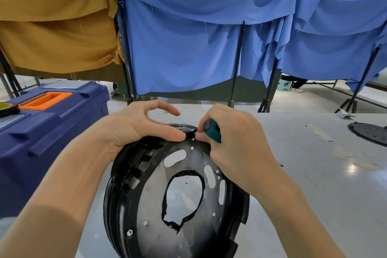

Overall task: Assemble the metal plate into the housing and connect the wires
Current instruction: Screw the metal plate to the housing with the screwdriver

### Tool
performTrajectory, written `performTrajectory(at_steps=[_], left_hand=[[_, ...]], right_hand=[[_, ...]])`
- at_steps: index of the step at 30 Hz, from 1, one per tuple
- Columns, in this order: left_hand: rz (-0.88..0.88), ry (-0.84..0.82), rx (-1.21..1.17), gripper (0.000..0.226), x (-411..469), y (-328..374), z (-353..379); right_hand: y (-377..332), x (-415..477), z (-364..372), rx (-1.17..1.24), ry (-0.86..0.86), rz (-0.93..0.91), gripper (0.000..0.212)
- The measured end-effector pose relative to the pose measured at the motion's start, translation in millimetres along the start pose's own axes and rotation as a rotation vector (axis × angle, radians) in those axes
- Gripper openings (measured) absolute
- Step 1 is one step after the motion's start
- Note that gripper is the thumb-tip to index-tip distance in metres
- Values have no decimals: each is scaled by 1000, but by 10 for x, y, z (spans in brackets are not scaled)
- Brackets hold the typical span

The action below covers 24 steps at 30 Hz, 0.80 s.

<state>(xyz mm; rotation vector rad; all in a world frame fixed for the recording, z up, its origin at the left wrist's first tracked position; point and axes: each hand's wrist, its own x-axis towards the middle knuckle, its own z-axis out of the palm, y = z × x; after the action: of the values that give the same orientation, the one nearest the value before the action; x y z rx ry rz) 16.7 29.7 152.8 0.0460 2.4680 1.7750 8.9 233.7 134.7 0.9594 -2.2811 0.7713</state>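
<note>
Gripping screwdriver in right hand, left hand pinching housing rim; toolbox left, disc right

One wide head-worn view looks forward and down, close over the housing on the table.

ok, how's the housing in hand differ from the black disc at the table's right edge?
The housing is propped tilted, left hand on its rim; the disc lies flat, untouched. The housing shows a big jagged central hole and long slots; the disc shows only small holes. Both are black and round.
</note>
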Motion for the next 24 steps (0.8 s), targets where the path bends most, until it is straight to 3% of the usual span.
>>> performTrajectory(at_steps=[10,17,24], left_hand=[[1,28,32,65,-1,-20,-22],[-13,24,-5,69,10,-29,-19],[-12,6,-22,66,-16,-28,-10]], right_hand=[[41,18,24,250,38,108,13],[42,0,71,-20,107,-85,27],[69,33,77,81,79,-28,21]])
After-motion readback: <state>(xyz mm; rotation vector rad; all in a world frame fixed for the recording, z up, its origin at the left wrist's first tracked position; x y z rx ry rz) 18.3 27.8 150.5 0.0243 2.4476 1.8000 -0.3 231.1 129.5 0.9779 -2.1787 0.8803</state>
